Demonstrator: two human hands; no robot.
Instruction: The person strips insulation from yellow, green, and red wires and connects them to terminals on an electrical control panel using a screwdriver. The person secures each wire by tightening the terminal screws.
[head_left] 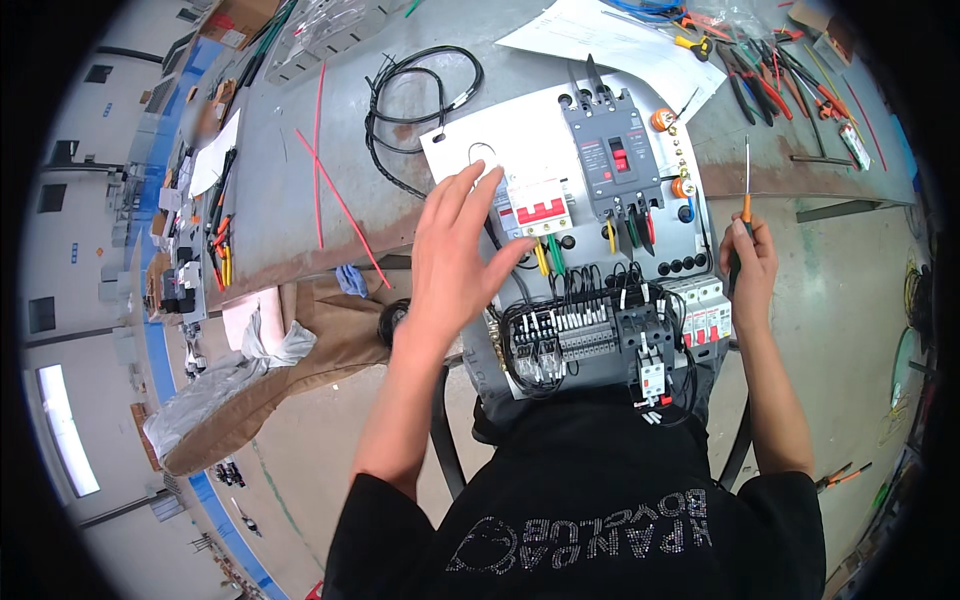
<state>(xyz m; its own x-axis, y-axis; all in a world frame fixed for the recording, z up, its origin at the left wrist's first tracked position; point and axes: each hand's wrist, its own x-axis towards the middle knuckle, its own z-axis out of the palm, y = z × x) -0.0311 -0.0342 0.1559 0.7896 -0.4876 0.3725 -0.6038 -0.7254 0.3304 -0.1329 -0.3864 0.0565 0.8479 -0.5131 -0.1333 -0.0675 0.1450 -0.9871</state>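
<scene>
A white mounting panel (530,130) carrying electrical parts leans between the bench and my lap. My left hand (450,245) is open over its left edge, fingers spread, beside a small white breaker (541,208) with red levers. Yellow and green wires leave that breaker's lower side. In my right hand (752,255), right of the panel, a screwdriver (747,185) with an orange and dark handle points its blade away from me. A large dark grey breaker (610,125) with a red switch sits at the panel's upper right. Nearer me are terminal blocks (588,342), a contactor (650,378) and white breakers (706,318).
On the metal bench (270,210) lie a looped black cable (372,128), red wires (340,205) and paper sheets (590,35). Pliers (765,90) and other tools crowd the far right. Brown cloth (335,330) and a grey cloth (240,365) are at the left.
</scene>
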